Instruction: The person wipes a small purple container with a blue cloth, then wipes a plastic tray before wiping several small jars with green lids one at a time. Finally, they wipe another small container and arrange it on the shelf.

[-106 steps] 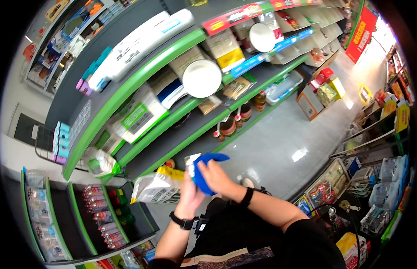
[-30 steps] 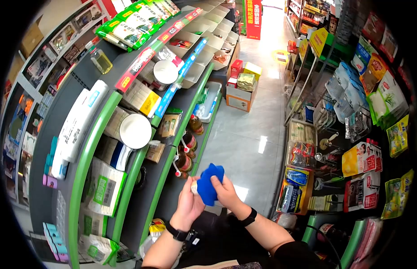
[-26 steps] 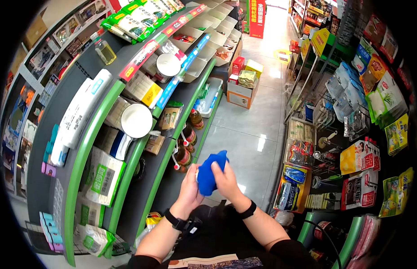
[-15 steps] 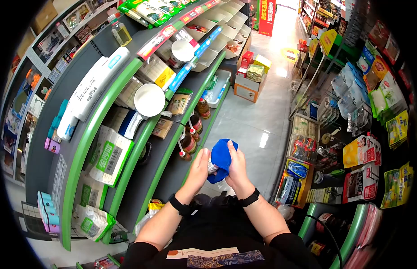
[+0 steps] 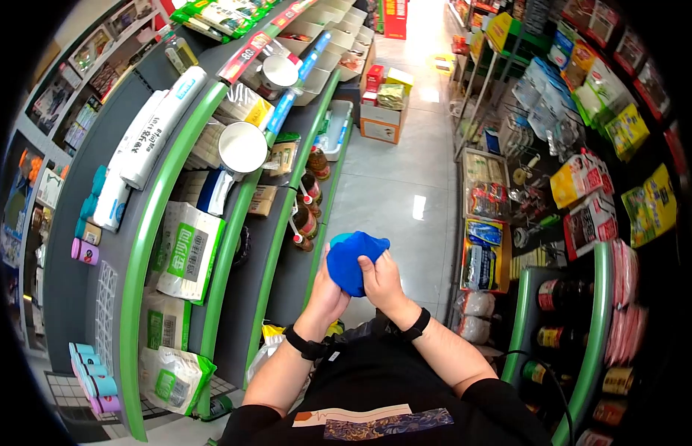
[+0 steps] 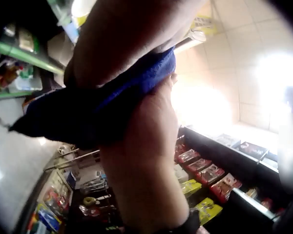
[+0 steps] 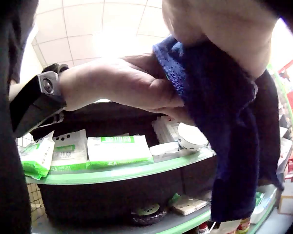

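A blue cloth (image 5: 349,266) is bunched between both hands in front of the chest, and a teal edge (image 5: 341,238) of something shows behind its top. The left hand (image 5: 327,288) curls in from the left and holds that thing, which the cloth mostly covers; what it is, I cannot tell. With the thumb on the cloth's face, the right hand (image 5: 382,281) grips the cloth from the right. In the right wrist view the cloth (image 7: 219,122) hangs down in folds, beside the left hand (image 7: 122,83). Seen in the left wrist view, the cloth (image 6: 83,114) lies dark across the fingers.
A green-edged shelf (image 5: 163,186) stands to the left, bearing noodle packs (image 5: 190,251), a white pan (image 5: 242,147) and rolls (image 5: 167,126). Bottles (image 5: 305,223) stand lower. Hanging packets (image 5: 584,193) line the right. A carton (image 5: 381,123) stands farther up the aisle floor (image 5: 390,186).
The view has swung from the left shelf towards the aisle. Both hands still hold the blue cloth, which now covers the whitish labelled part that showed half a second ago; a teal edge shows instead.
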Tool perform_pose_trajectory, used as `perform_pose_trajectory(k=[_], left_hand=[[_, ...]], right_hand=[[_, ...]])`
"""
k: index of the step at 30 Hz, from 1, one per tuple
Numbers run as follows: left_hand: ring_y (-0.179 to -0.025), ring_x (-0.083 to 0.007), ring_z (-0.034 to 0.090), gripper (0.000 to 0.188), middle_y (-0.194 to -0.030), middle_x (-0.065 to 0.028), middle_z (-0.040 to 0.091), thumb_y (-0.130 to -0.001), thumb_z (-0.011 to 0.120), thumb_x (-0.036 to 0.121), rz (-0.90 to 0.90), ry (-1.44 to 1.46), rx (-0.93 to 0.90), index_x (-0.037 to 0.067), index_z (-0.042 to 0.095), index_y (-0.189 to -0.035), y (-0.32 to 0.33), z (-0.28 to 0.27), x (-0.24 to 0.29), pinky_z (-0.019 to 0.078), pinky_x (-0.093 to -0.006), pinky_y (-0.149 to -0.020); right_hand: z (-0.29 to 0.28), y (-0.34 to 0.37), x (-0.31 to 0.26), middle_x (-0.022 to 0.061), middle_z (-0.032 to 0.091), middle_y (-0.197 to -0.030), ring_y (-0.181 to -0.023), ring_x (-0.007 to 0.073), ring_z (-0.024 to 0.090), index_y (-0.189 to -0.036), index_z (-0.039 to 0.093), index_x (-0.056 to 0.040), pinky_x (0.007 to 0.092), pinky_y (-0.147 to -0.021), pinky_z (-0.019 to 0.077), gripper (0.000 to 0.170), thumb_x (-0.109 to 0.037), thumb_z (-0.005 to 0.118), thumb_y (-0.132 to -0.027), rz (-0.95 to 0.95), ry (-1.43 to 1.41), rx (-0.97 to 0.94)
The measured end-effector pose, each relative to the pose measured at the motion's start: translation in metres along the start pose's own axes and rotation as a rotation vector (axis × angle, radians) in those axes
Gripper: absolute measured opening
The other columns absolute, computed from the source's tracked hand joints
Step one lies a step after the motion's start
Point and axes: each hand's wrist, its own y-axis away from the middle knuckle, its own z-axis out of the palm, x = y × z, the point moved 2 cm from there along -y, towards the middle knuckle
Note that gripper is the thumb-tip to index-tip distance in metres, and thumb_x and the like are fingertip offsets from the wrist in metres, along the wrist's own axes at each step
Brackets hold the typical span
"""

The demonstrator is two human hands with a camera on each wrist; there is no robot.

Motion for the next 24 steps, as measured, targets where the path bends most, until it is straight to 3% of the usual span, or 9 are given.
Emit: perform_pose_trajectory(k=[2, 3, 9, 12, 16, 17, 21, 24], left_hand=[[-0.125, -0.0228, 0.056, 0.054, -0.136, -0.0063, 0.058, -0.107, 0.031, 0.052, -0.078, 0.048, -0.052, 0.012, 0.053, -0.136, 0.012, 0.003, -0.003, 0.0464, -0.0426, -0.105], [-0.127, -0.0227, 0.054, 0.063, -0.138, -0.0059, 0.056, -0.104, 0.028, 0.062, -0.132, 0.0, -0.069, 0.014, 0.051, -0.138, 0.022, 0.009, -0.002, 0.0457, -0.0433, -0.105], [-0.116, -0.0245, 0.062, 0.076, -0.126, -0.0117, 0.063, -0.098, 0.029, 0.071, -0.191, 0.102, -0.057, 0.007, 0.056, -0.13, 0.054, -0.003, -0.018, 0.0491, -0.0411, -0.102], [-0.111, -0.0255, 0.064, 0.075, -0.122, -0.0121, 0.066, -0.096, 0.033, 0.071, -0.214, 0.265, -0.005, 0.008, 0.059, -0.126, 0.073, -0.006, -0.029, 0.0511, -0.0412, -0.099], [-0.12, -0.0254, 0.059, 0.078, -0.127, -0.0105, 0.063, -0.093, 0.034, 0.073, -0.228, 0.351, -0.01, 0.008, 0.06, -0.126, 0.09, -0.004, -0.037, 0.0447, -0.0415, -0.105], [-0.126, -0.025, 0.054, 0.08, -0.135, -0.0105, 0.058, -0.094, 0.03, 0.072, -0.229, 0.285, -0.053, 0.008, 0.055, -0.134, 0.092, -0.007, -0.041, 0.0402, -0.0409, -0.108], [-0.131, -0.0249, 0.047, 0.085, -0.147, -0.0113, 0.046, -0.095, 0.02, 0.071, -0.27, -0.028, -0.193, 0.007, 0.04, -0.147, 0.103, 0.003, -0.048, 0.038, -0.0413, -0.109], [-0.13, -0.0276, 0.051, 0.078, -0.144, -0.012, 0.051, -0.095, 0.026, 0.067, -0.237, 0.02, -0.18, 0.009, 0.046, -0.144, 0.113, 0.012, -0.052, 0.0403, -0.0452, -0.109]], right_hand=[[-0.008, 0.017, -0.003, 0.0236, 0.063, -0.111, -0.103, 0.0441, 0.058, -0.114, 0.061, 0.0043, 0.0459, -0.091, 0.0467, 0.032, -0.024, 0.059, -0.101, 0.071, 0.033, 0.043], [-0.013, 0.019, -0.008, 0.0228, 0.064, -0.105, -0.097, 0.0436, 0.059, -0.112, 0.061, 0.0039, 0.0454, -0.087, 0.048, 0.027, -0.02, 0.061, -0.099, 0.008, 0.088, 0.057], [-0.019, 0.052, -0.047, 0.0202, 0.06, -0.118, -0.107, 0.0409, 0.055, -0.121, 0.059, -0.0002, 0.0445, -0.093, 0.0458, 0.044, -0.026, 0.073, -0.088, -0.167, 0.282, -0.171], [-0.015, 0.076, -0.04, 0.0191, 0.057, -0.124, -0.111, 0.04, 0.053, -0.125, 0.057, -0.0015, 0.0446, -0.096, 0.0445, 0.054, -0.03, 0.077, -0.085, -0.04, 0.24, -0.273], [-0.021, 0.084, -0.041, 0.0194, 0.062, -0.115, -0.107, 0.0396, 0.055, -0.118, 0.061, -0.0001, 0.0442, -0.095, 0.0449, 0.035, -0.021, 0.069, -0.091, -0.048, 0.217, -0.206], [-0.025, 0.085, -0.042, 0.0194, 0.064, -0.109, -0.103, 0.0396, 0.057, -0.113, 0.064, 0.0, 0.0438, -0.093, 0.046, 0.025, -0.017, 0.065, -0.094, -0.039, 0.218, -0.177], [-0.042, 0.097, -0.04, 0.0185, 0.065, -0.105, -0.098, 0.0394, 0.059, -0.108, 0.066, -0.0002, 0.0438, -0.088, 0.0479, 0.02, -0.016, 0.063, -0.096, 0.023, 0.141, -0.074], [-0.053, 0.101, -0.044, 0.0192, 0.064, -0.11, -0.101, 0.0407, 0.058, -0.114, 0.064, -0.0002, 0.0452, -0.092, 0.0469, 0.03, -0.021, 0.068, -0.093, 0.012, 0.066, -0.101]])
